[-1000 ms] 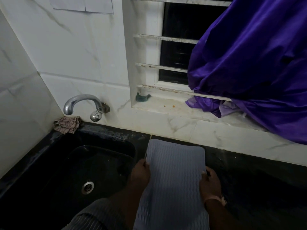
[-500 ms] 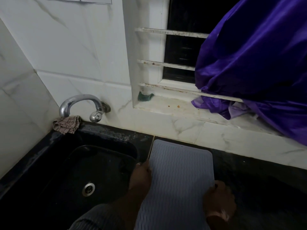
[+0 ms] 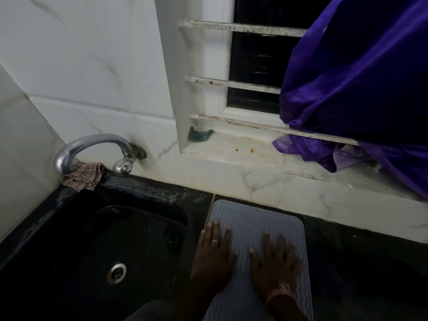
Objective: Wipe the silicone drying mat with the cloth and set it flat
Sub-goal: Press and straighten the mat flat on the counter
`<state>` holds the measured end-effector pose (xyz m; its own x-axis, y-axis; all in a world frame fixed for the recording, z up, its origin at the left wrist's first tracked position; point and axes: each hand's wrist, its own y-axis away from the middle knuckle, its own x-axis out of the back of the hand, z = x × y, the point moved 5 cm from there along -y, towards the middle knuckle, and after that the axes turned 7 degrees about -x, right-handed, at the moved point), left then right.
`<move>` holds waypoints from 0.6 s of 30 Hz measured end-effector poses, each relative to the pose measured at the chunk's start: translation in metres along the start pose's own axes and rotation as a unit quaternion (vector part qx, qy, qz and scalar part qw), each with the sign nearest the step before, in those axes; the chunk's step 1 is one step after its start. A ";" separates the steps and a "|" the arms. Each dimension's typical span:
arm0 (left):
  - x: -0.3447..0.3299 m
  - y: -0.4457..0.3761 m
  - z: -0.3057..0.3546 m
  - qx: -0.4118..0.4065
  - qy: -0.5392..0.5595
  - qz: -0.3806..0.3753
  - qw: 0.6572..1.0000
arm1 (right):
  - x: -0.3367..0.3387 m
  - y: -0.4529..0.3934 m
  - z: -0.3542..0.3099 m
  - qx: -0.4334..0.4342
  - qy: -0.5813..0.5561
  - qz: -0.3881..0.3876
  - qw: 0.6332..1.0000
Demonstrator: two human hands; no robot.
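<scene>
Both hands, left hand [image 3: 214, 253] and right hand [image 3: 275, 262], press spread flat on the wavy-ribbed grey silicone mat [image 3: 252, 218], lying lengthwise toward the wall at the dark surface's [image 3: 359, 262] sink-side edge.

mat [image 3: 254, 218] near end cut off by bottom edge; hands cover middle.

— What is lying on the dark countertop just right of the sink?

— A pale grey silicone drying mat [image 3: 254, 218], ribbed with wavy lines and rounded at its corners, is lying flat, its far edge nearing the white marble ledge and its left edge running along the sink's rim.

— And the cloth?

— A checked cloth [image 3: 82, 178] is sitting crumpled at the far left corner of the sink, under the tap, well apart from the mat.
</scene>
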<state>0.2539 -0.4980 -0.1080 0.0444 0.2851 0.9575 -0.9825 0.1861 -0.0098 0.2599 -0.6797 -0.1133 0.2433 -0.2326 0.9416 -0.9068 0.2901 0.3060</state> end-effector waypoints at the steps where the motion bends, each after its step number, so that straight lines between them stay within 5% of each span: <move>1: -0.002 -0.003 0.000 0.001 -0.002 0.007 1.000 | 0.001 -0.002 -0.001 -0.003 0.001 0.005 1.000; 18: -0.016 -0.020 -0.002 0.005 -0.024 0.011 1.000 | -0.002 -0.017 0.001 0.009 0.002 0.043 0.999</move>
<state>0.2730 -0.5048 -0.1237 0.0151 0.2431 0.9699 -0.9848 0.1716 -0.0277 0.2739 -0.6853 -0.1205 0.1653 -0.2042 0.9649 -0.9306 0.2916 0.2212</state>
